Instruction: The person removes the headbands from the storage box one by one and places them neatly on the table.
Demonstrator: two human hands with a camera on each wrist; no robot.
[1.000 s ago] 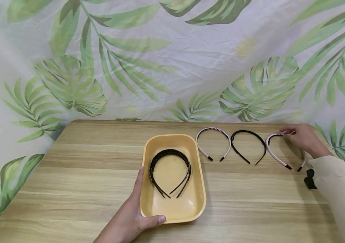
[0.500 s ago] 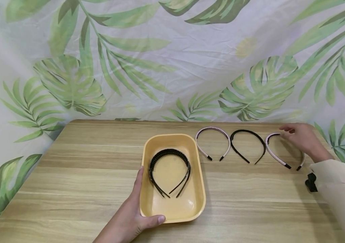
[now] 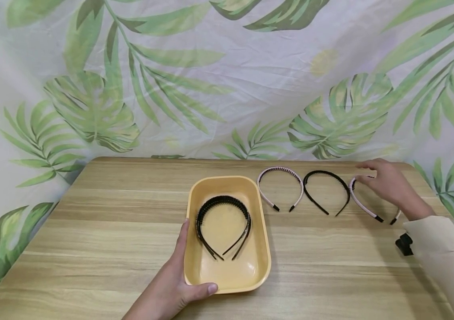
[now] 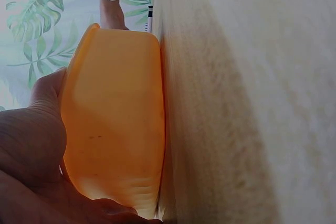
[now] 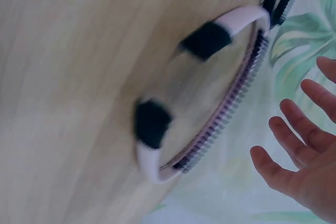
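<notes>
L hand [image 3: 175, 278] holds the yellow box [image 3: 227, 278], thumb on the near rim, other fingers by the side. A bunch of blk hairbands [image 3: 227, 201] sits inside, right of those fingers. R hand [image 3: 391, 184] has its fingers spread wide, near but apart from the end pink hairband [image 3: 363, 209] on the table [image 3: 110, 222]. Left of those fingers: mid blk hairband [image 3: 326, 172], then the 2nd pink hairband [image 3: 280, 169].

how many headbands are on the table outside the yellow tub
3 in a row: a pink one beside the tub, a black one mid-row, a second pink one rightmost, partly hidden by the right hand.
</notes>
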